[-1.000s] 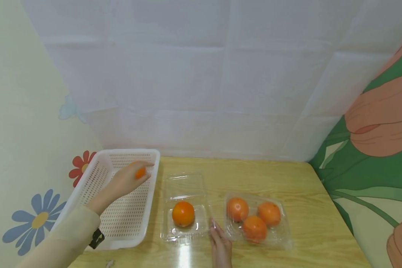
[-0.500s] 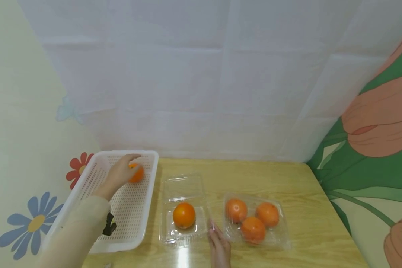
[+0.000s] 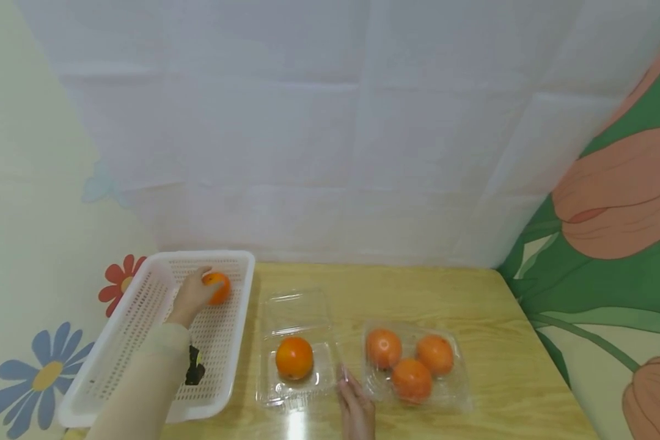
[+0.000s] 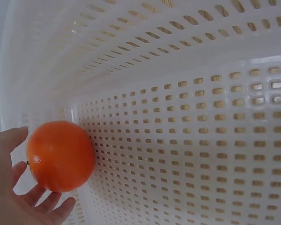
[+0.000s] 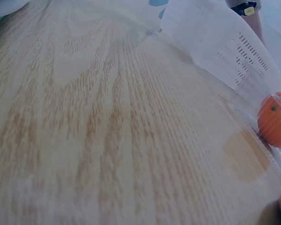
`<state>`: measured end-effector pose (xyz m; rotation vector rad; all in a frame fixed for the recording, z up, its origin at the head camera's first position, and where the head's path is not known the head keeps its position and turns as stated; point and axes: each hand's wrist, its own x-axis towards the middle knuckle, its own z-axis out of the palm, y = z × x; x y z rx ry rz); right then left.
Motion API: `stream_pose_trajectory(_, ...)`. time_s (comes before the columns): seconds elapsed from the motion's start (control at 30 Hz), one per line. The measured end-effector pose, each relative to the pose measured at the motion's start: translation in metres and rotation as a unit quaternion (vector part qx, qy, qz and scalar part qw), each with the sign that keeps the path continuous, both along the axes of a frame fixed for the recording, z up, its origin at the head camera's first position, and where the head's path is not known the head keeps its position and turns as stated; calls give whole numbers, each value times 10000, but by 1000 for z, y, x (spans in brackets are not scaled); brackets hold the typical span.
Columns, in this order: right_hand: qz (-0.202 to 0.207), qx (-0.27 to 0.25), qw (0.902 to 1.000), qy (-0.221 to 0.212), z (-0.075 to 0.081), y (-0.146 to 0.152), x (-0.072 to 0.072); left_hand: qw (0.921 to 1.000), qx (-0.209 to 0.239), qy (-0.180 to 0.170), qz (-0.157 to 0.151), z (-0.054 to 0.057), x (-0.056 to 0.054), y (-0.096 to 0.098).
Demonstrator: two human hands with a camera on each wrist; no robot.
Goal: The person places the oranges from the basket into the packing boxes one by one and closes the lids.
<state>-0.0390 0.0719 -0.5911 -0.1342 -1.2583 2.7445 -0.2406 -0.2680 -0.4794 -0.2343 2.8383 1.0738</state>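
Observation:
My left hand (image 3: 192, 294) reaches into the white perforated basket (image 3: 241, 342) at the left. Its fingers are spread beside an orange (image 4: 62, 155) and touch its side; the orange sits against the basket's far end. Another orange (image 3: 294, 358) lies in a clear plastic clamshell box (image 3: 272, 396), whose lid lies folded back behind it. My right hand (image 3: 357, 406) rests at the right side of that box with its fingers extended along the edge. In the right wrist view only a bit of that hand shows at the lower right corner.
To the right stands a second clear box (image 3: 445, 394) with three oranges (image 3: 412, 380) in it. Both boxes and the basket stand on a wood-grain table (image 3: 506, 354). A white sheet (image 3: 308, 153) hangs behind, and a patterned wall (image 3: 610, 244) borders the right side.
My left hand first draws off the orange, baring more of it, then comes back against it. The orange stays in place in the basket. My right hand has not visibly moved.

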Motion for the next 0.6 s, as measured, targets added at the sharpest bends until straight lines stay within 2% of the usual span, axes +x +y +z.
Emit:
stream_pose_trajectory(0.17, -65, 0, 10000, 4, -1, 0, 0, 9996, 161, 26, -248, -7, 1, -2)
stream_pose_trajectory(0.33, -103, 4, 9999, -98, 2, 1, 1, 9991, 47, -19, -414, -11, 2, -1)
stream_pose_trajectory(0.47, -124, 24, 9998, -154, 3, 2, 2, 9988, -180, -85, -444, -11, 3, 0)
stream_pose_trajectory(0.6, -142, 11, 9999, -84, 4, 2, 2, 9979, -267, -68, -587, -6, 4, 0)
